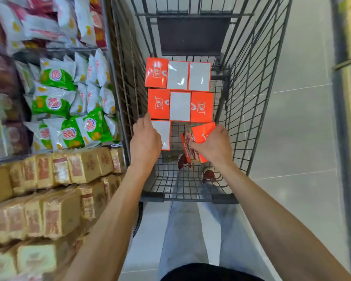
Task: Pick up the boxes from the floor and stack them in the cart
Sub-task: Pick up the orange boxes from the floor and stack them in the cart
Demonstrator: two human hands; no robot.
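The tilted box (pixel 202 133) is in the air over the near right part of the cart (pixel 251 78), clasped in the right hand (pixel 213 146). The fingers curl round its near end, its orange face is turned up, and a printed picture side faces the person. It slants, with its far corner close to the row ahead, and does not lie flat.

To its left, the white-topped box (pixel 164 132) lies flat on the cart's wire bottom against the left wall. The left hand (pixel 145 138) covers its left part. The thumb lies on the white face and the fingers go down on the far side, out of sight, so it cannot be told whether this hand grips the box or only rests on it. The forefinger tip reaches the corner of the next row.

Six boxes (pixel 180 106) already lie flat beyond, packed edge to edge in two rows of three. The middle row runs orange, white, orange, and the far row runs orange, white, white.

Through the mesh near the person, reddish shoes (pixel 209 175) show on the pale tiled floor (pixel 302 118), with light trousers (pixel 190 230) below the cart's near edge. On the left stands a shelf of green and white bags (pixel 55 102) with tan wrapped packets (pixel 59 169) beneath them.
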